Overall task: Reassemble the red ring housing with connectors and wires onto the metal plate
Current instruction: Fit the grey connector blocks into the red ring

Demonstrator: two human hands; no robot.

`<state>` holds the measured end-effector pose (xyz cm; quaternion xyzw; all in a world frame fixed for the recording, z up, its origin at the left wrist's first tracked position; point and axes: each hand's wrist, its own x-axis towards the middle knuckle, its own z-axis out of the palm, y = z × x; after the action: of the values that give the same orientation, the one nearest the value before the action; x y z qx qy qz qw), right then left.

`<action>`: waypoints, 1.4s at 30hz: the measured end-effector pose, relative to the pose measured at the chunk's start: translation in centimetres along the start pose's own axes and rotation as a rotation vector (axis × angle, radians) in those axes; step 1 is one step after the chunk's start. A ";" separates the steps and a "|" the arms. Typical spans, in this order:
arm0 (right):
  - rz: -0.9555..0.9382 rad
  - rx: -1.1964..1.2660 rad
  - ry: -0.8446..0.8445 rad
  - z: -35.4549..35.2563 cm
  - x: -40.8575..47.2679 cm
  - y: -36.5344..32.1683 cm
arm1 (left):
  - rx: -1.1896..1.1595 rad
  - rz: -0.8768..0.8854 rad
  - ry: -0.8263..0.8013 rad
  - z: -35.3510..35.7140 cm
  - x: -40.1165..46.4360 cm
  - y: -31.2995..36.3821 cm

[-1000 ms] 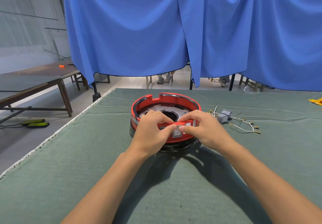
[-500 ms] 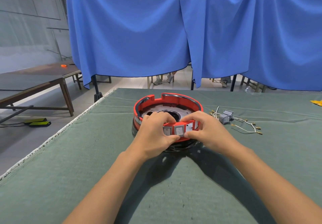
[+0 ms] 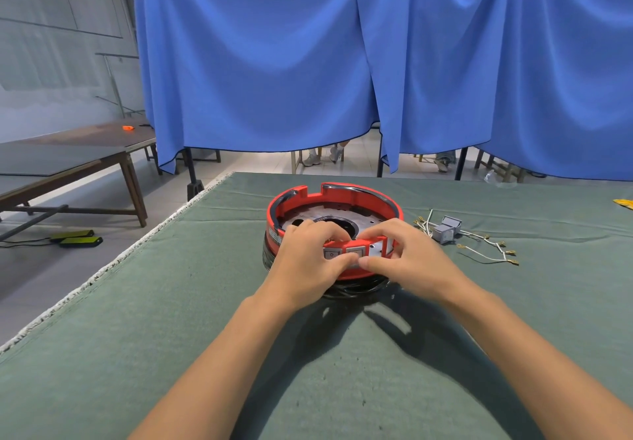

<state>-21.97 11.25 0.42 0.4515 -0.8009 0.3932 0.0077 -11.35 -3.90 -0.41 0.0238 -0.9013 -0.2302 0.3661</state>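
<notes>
The red ring housing [image 3: 356, 196] sits on the round metal plate [image 3: 329, 211] in the middle of the green table, above a black base. Grey rocker switches [image 3: 354, 252] are set in its near wall. My left hand [image 3: 306, 261] grips the near wall, fingers curled over the rim and thumb on the outer face by the switches. My right hand [image 3: 407, 258] grips the same wall from the right, thumb pressing below the switches. Loose grey connectors [image 3: 447, 230] with white wires [image 3: 489, 253] lie on the cloth to the right.
The green cloth table [image 3: 171, 319] ends at a white fringe on the left. Blue curtains [image 3: 308, 62] hang behind it. A wooden bench [image 3: 68, 155] stands at the left, and a yellow object [image 3: 623, 203] lies at the far right edge.
The grey switch that my fingers held at the ring's near wall now sits flush in it beside the other. Both thumbs have shifted lower on the outer face.
</notes>
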 end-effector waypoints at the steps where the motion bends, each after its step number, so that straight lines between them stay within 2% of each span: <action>1: -0.003 -0.013 0.005 0.1 0.0 0.0 | 0.009 0.011 -0.009 0.0 0.0 0.0; 7: -0.006 -0.135 0.052 0.8 0.0 -0.1 | 0.106 0.057 -0.037 0.4 -0.2 0.1; 11: 0.004 -0.050 0.064 0.5 -0.3 -0.1 | 0.036 0.028 -0.012 0.3 -0.2 -0.1; 20: 0.024 0.013 0.072 0.4 -0.6 -0.9 | 0.042 0.030 -0.029 0.1 -0.2 -0.1; 24: -0.014 -0.169 0.151 1.0 -0.8 -1.3 | -0.091 -0.050 0.026 -0.1 -0.3 -0.1; 30: 0.032 -0.045 0.178 0.1 -0.9 -1.0 | 0.071 -0.056 0.062 0.2 -0.8 0.4; 36: 0.111 -0.097 0.245 -1.0 -1.3 -0.1 | 0.183 -0.065 0.185 0.3 -0.6 2.2; 42: 0.190 -0.039 0.393 -2.3 -0.8 1.4 | 0.269 0.063 0.077 2.2 -0.5 3.6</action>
<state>-23.27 13.68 0.81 0.2885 -0.8304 0.4571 0.1353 -12.04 0.26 -0.57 0.0532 -0.9096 -0.0947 0.4010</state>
